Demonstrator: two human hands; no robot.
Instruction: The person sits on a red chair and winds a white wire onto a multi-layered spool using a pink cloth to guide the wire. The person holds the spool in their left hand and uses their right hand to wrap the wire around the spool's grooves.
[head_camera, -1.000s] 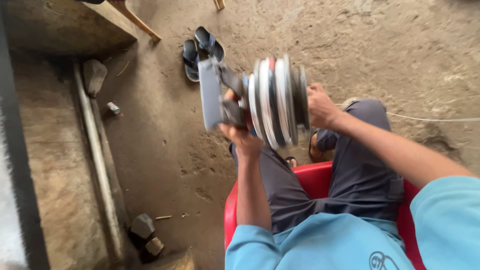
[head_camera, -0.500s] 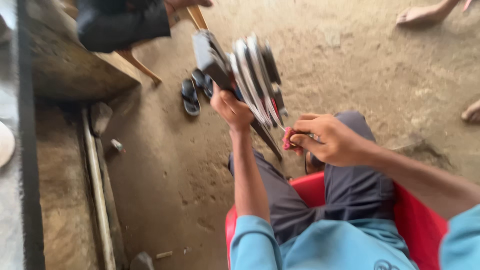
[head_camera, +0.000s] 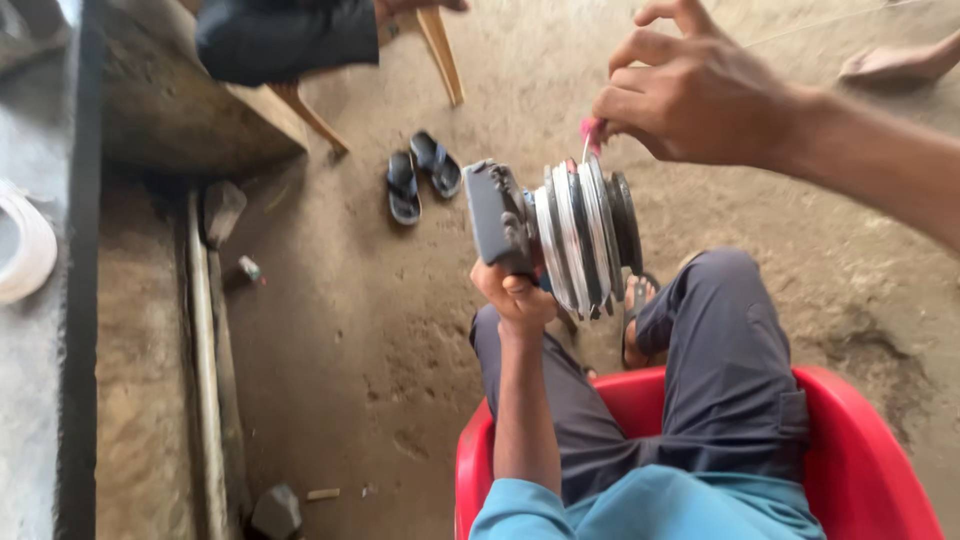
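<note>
The left hand (head_camera: 515, 295) was clenched around the grey metal motor housing (head_camera: 497, 218) of a machine part, holding it up in the air above the lap, knuckles toward the camera. Fixed to that housing was a stack of ribbed silver metal discs with a dark outer pulley (head_camera: 585, 232), standing on edge and pointing to the person's right. The right hand (head_camera: 690, 95) hovered just above the top of the discs, thumb and forefinger pinched shut on a small pink piece (head_camera: 590, 130), from which a thin pale thread ran down to the disc stack; the other fingers were curled loosely.

As a judgement, the work looked to be in its middle: the assembly was firmly in hand and the thread already met the discs, but the pink piece was not yet let go, and whether any thread lay wound in the grooves could not be told from the blur.

The person sat in a red plastic chair (head_camera: 870, 460), in dark grey trousers (head_camera: 720, 370) and a light blue shirt (head_camera: 650, 505). Underfoot was a bare brown earthen floor (head_camera: 380, 350), where a pair of dark sandals (head_camera: 420, 175) lay well apart from the chair. A pale pipe (head_camera: 203, 380) ran along a rough concrete ledge (head_camera: 130, 400) on the left, with stones beside it. At the top, another person's dark sleeve (head_camera: 285, 40) and wooden chair legs (head_camera: 440, 50) showed.
</note>
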